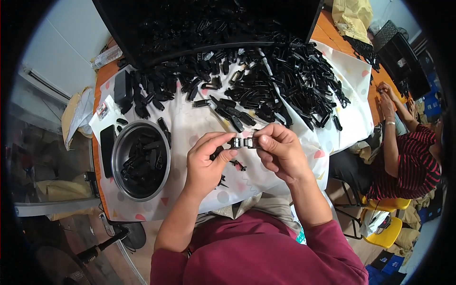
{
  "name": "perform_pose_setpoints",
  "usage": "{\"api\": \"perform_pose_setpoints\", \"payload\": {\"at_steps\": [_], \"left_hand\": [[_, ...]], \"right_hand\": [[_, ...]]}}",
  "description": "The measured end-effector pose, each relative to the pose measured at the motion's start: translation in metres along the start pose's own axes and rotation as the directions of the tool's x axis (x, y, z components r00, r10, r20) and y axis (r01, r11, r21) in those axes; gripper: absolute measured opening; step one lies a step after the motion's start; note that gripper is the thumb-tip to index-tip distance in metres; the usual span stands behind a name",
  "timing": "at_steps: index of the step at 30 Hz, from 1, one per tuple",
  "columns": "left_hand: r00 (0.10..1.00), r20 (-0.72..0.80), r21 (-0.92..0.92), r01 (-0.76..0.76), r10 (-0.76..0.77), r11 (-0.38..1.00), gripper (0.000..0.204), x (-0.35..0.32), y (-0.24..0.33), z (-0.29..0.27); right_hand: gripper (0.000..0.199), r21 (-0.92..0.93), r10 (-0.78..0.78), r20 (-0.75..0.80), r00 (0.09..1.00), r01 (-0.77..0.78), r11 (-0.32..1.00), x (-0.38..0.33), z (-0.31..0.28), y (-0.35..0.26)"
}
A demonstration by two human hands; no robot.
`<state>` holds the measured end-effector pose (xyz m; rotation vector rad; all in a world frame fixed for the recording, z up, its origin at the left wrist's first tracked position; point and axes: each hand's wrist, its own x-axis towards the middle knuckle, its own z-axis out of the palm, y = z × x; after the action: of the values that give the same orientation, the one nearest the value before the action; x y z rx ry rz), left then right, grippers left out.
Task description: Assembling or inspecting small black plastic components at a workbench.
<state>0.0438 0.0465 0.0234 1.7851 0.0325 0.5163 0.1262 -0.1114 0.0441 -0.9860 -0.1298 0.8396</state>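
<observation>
Over the near part of the table, my two hands face each other at chest height. Between the thumb and fingers of my left hand (209, 156) is a small black part with a shiny end (235, 142). My right hand (284, 149) pinches a small black frame-like piece (250, 142), its end close to the other part; whether they touch I cannot tell. Beneath them on the cloth lies a loose small black part (239, 165). To the left stands a round metal bowl (166, 173) holding several black pieces (142, 161).
Heaps of black plastic parts (294, 85) cover the far half of the patterned tablecloth (354, 111), below a large black tray (209, 28). A black phone-like slab (107, 149) lies left of the bowl. At the right, another person in a striped shirt (403, 164) works near yellow stools (382, 232).
</observation>
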Motion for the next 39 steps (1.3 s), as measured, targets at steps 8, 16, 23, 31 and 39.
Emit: {"api": "perform_pose_setpoints", "payload": {"at_steps": [8, 16, 23, 31, 39], "left_hand": [[0.994, 0.057, 0.248, -0.108, 0.097, 0.963, 0.024, -0.004, 0.009, -0.002], [0.999, 0.017, 0.126, 0.025, -0.028, 0.992, 0.027, -0.009, 0.001, -0.001], [0.916, 0.062, -0.486, 0.375, -0.397, 0.79, 0.029, -0.019, -0.007, 0.022], [0.824, 0.214, -0.785, 0.464, -0.524, 0.41, 0.024, -0.016, -0.032, 0.035], [0.83, -0.409, 0.004, 0.418, -0.38, 0.908, 0.032, 0.055, -0.112, 0.004]], "right_hand": [[0.009, -0.154, 0.034, -0.136, 0.99, -0.055, 0.987, -0.001, -0.002, 0.007], [0.011, -0.188, -0.042, -0.167, 0.985, 0.01, 0.982, -0.002, 0.002, 0.017], [0.01, -0.186, -0.07, -0.143, 0.987, 0.042, 0.982, -0.002, 0.011, 0.028], [0.018, -0.366, -0.154, -0.223, 0.963, 0.063, 0.928, 0.0, -0.003, 0.051], [0.017, -0.998, -0.679, -0.054, 0.732, -0.009, 0.07, 0.069, -0.057, -0.006]]}}
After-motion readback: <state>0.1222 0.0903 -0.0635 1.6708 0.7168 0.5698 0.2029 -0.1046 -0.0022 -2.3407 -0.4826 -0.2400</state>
